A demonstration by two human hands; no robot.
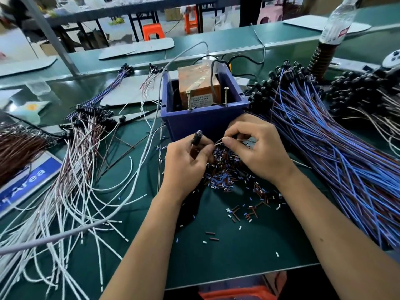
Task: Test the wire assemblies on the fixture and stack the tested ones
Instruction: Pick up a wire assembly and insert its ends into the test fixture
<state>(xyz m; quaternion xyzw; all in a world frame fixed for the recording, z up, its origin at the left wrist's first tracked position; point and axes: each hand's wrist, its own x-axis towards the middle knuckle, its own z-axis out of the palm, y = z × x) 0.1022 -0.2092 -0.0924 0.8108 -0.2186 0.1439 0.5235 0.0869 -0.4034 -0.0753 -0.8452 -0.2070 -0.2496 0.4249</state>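
1. Head view: the left hand (186,163) grips a black-capped wire end (197,137); the right hand (257,148) pinches its thin bare wires (218,143), both mid-tabletop.
2. A blue box (203,124) holding an orange block (199,87) stands just behind the hands.
3. A heap of cut sleeve bits (229,169) lies under the hands.
4. Blue wires (337,161) crowd the right edge; white wires (71,187) sprawl toward the left edge.

I see two forearms in head view, both bare to lower frame edge (no sleeve visible). Left hand (186,163): no glove, no ring, no watch. Right hand (257,148): same, nails short and unpainted. Wrists carry no band or strap.
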